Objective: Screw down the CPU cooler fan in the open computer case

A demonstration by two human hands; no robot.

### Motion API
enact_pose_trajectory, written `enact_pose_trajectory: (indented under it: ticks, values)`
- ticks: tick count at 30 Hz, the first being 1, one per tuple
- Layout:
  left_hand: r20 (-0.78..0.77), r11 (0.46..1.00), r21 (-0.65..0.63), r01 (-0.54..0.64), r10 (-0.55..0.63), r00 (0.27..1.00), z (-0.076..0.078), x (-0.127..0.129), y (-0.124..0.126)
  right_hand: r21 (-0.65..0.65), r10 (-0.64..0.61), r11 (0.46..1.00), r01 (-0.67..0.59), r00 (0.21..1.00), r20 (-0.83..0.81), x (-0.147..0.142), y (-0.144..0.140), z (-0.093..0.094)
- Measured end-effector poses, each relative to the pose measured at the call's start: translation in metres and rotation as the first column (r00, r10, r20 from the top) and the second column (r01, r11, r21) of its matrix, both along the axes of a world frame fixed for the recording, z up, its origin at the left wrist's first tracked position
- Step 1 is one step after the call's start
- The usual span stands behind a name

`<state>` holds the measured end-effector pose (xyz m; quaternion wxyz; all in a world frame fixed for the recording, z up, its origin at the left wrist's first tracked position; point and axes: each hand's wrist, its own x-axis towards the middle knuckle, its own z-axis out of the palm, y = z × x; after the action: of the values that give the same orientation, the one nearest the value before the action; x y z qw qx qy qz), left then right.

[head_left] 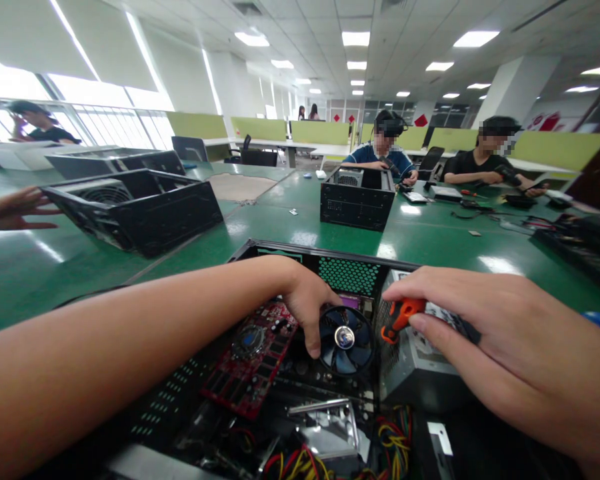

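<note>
An open computer case (353,257) lies in front of me with its insides showing. Against the left edge of a round black cooling fan (350,350), my left hand (307,300) is closed, thumb at the near side and the other fingers partly hidden behind. My right hand (485,327) grips a screwdriver (403,319) with an orange and black handle, above the silver power supply (405,367); its shaft cannot be made out. Left of the fan sits a red graphics card (253,357). A silver metal bracket (330,427) and bundled coloured cables (395,440) lie nearer to me.
More computer cases stand on the green table (280,227): a black one (165,213) at left, with another person's hand (17,210) beside it, and one (357,197) at centre back. Two co-workers sit across the table. Parts and cables (495,220) lie at right.
</note>
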<state>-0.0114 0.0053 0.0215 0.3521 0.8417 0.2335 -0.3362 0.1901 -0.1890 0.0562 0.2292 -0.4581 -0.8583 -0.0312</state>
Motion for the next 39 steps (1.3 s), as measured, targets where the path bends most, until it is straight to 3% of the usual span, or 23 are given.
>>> enact_pose_trajectory:
  ticks: [12,22,28,39]
  values:
    - [-0.035,1.000,0.014,-0.017,0.018,0.999,0.009,0.003,-0.005,-0.011,-0.033,0.999,0.033,0.999,0.010,0.001,0.001,0.002]
    - [0.008,0.999,0.048,0.011,-0.011,1.000,0.000,0.000,0.002,-0.083,0.021,0.996,-0.022,1.000,-0.014,-0.001,0.003,0.002]
    - [-0.001,0.999,0.042,0.016,-0.016,1.000,0.003,0.001,0.001,-0.017,-0.015,1.000,0.015,1.000,-0.003,-0.002,0.000,0.003]
    - [0.017,0.993,0.110,0.030,-0.032,0.999,-0.002,-0.003,0.002,-0.046,-0.010,0.999,0.004,0.993,-0.121,-0.002,-0.019,-0.021]
